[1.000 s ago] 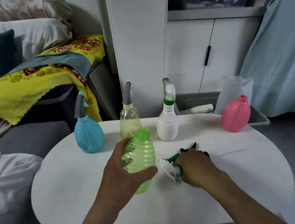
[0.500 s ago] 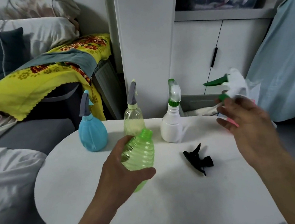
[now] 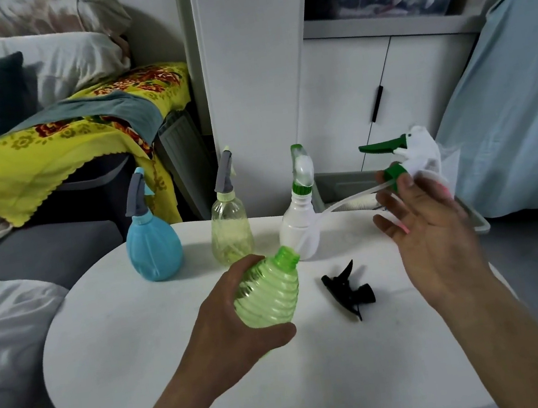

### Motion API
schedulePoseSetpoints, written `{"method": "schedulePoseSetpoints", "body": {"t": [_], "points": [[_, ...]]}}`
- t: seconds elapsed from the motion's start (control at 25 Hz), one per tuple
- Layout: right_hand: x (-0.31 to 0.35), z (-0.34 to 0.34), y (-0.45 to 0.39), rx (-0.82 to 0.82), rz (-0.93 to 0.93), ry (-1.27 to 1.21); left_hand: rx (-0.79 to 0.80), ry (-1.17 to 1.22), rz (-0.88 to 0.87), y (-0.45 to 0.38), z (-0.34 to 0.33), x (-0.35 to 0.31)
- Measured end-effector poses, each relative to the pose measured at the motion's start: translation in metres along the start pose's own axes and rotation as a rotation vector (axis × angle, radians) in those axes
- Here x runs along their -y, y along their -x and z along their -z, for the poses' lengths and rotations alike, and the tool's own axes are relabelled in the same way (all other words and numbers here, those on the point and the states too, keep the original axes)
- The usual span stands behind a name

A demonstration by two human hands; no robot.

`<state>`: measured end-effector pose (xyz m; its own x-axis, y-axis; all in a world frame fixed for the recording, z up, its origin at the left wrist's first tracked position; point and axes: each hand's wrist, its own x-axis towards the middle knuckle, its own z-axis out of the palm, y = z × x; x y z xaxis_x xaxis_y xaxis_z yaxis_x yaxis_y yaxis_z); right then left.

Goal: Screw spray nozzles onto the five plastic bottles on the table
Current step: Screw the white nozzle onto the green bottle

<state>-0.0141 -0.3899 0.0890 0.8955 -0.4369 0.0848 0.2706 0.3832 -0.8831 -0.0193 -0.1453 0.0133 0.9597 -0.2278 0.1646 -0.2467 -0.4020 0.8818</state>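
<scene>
Left hand [image 3: 239,322] is gripping the open green bottle [image 3: 268,295] while right hand [image 3: 433,225] is pinching a nozzle [image 3: 406,155]; threading its tube into the neck likely comes next.

The room was dim and the light soft and even, with a cool grey cast. Faint shadows fell on the desk [image 3: 136,354] beneath the hands. There was no glare. The right hand [image 3: 434,232] was slightly motion-blurred, the left hand [image 3: 238,315] sharper. Wide-angle distortion bent the cabinet [image 3: 366,93] beyond the hands and stretched the edges.
</scene>
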Motion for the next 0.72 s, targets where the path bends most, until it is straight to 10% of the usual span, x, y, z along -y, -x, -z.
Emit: {"method": "schedulePoseSetpoints", "body": {"t": [0.72], "points": [[-0.057,-0.025,0.028,0.494,-0.196,0.469,-0.112,-0.298,-0.15,0.008,0.009,-0.001]]}}
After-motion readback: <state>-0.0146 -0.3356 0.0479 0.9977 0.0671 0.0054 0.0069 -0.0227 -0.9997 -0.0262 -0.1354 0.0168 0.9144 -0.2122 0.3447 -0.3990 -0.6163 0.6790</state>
